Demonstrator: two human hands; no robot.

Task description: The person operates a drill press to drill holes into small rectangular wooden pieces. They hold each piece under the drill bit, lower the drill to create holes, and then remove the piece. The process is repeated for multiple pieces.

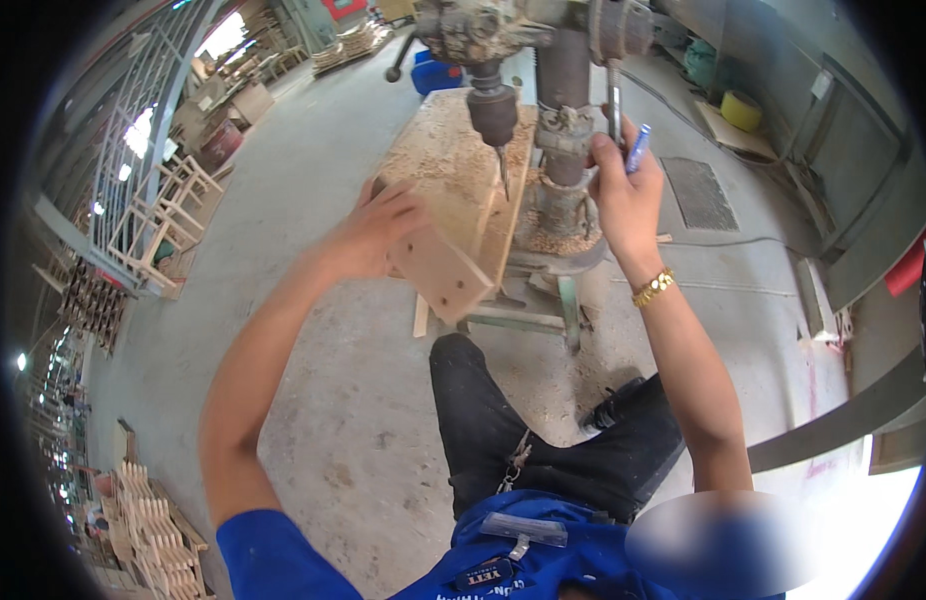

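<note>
I view the grey floor [313,370] across the work area as the base surface. On it, the drill press [563,75] stands upright at the far side of the person's black trousers [483,430], with its column to the right of the worktable [438,150]. Sawdust covers much of the tabletop. At the near end of the table, I locate the wooden board [438,272], tilted, its near end reaching past the table edge; I cannot tell whether its underside touches the table. The left hand [383,230] grasps the board at its far left end, fingers over the upper face. The right hand [626,195] is clenched on the metal lever [614,105] to the right of the column. A gold bracelet [653,287] circles the right wrist. The drill bit [504,172] points down above the table, farther away than the board and apart from it. A blue pen [638,148] projects from the right hand's fingers. Small dark holes [460,285] mark the board's face.
</note>
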